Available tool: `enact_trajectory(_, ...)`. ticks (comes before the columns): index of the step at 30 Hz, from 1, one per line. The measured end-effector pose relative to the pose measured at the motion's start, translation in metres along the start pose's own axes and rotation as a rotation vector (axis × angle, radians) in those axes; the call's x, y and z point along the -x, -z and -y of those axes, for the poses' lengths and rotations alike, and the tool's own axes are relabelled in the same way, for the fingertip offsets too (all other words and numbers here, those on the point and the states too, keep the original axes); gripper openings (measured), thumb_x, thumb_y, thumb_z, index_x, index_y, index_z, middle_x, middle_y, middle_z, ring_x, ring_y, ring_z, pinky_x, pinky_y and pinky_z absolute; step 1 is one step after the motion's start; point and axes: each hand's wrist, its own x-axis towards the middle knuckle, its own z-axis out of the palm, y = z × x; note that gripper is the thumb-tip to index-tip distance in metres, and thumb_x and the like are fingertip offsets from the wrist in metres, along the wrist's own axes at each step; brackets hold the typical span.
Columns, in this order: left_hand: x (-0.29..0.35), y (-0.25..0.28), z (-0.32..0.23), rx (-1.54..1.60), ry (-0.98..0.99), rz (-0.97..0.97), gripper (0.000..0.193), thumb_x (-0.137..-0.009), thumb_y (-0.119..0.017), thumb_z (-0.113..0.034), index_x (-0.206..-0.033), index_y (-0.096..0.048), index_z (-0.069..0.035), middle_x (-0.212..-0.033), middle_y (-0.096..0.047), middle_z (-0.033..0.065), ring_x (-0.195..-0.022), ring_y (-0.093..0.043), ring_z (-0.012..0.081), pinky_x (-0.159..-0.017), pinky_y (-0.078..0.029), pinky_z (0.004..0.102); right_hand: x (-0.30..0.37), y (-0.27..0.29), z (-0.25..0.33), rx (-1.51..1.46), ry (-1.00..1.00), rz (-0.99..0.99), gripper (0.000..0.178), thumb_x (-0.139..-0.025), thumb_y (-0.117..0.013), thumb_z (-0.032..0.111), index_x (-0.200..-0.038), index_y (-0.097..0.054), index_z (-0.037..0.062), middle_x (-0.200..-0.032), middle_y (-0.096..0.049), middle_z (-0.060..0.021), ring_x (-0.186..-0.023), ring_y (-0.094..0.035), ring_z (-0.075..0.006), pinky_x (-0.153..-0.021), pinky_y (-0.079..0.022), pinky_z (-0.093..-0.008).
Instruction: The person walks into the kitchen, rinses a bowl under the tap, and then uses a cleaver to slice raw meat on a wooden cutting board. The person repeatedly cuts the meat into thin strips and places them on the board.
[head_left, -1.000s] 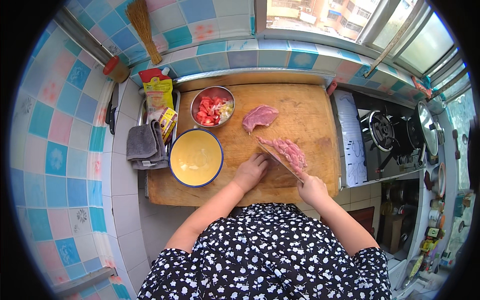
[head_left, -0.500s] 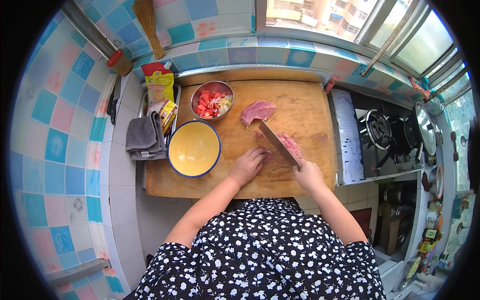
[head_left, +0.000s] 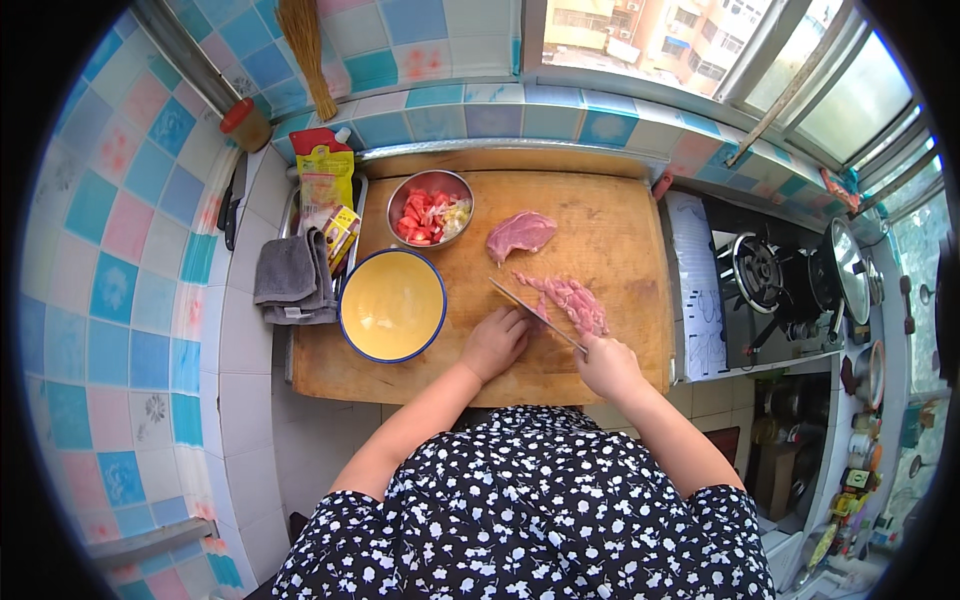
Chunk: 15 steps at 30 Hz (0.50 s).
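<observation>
My right hand (head_left: pixel 609 367) grips the handle of a cleaver (head_left: pixel 535 312), whose blade slants up and left across the wooden board (head_left: pixel 620 215). Just left of the blade, my left hand (head_left: pixel 495 344) rests on the board with fingers curled together; whatever lies beneath the fingertips is hidden. Strips of cut raw meat (head_left: pixel 572 299) form a pile along the blade's far side. Beyond the cleaver's tip lies a larger slab of raw meat (head_left: pixel 522 234).
Left on the board are a yellow enamel bowl (head_left: pixel 393 305) and a metal bowl (head_left: pixel 463 187) of chopped red and pale pieces. Beside them sit a grey cloth (head_left: pixel 293 276), a small yellow box (head_left: pixel 342 236) and a pouch (head_left: pixel 325 180). A gas stove (head_left: pixel 756 272) stands right.
The cleaver has come left and nearer to me, its blade now more edge-on, showing more of the meat strips. My left hand has stayed beside it. The whole view has shifted slightly.
</observation>
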Motion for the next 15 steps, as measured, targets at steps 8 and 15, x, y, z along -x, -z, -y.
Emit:
enact_trajectory(8,-0.003,0.0,0.0,0.007,-0.013,-0.068,0.022,-0.08,-0.069,-0.013,-0.101,-0.068,-0.007,-0.107,-0.066,0.007,-0.102,-0.062,0.0259,-0.083,-0.055,0.0356,-0.038,-0.019,0.02,-0.038,0.045,0.006,0.023,-0.091,-0.057,0.025,-0.097,-0.068,0.0053,-0.091,-0.071,-0.0235,-0.091,-0.069,-0.0413,-0.083,-0.054,-0.0516)
enact_trajectory(15,-0.007,-0.003,0.001,0.009,-0.01,-0.063,0.018,-0.08,-0.07,-0.012,-0.097,-0.069,-0.008,-0.103,-0.067,0.0071,-0.099,-0.063,0.0262,-0.08,-0.056,0.0362,-0.053,0.001,0.028,0.022,0.022,0.123,0.027,-0.089,-0.055,0.022,-0.105,-0.069,0.0055,-0.106,-0.071,-0.0204,-0.102,-0.068,-0.0367,-0.089,-0.054,-0.0477)
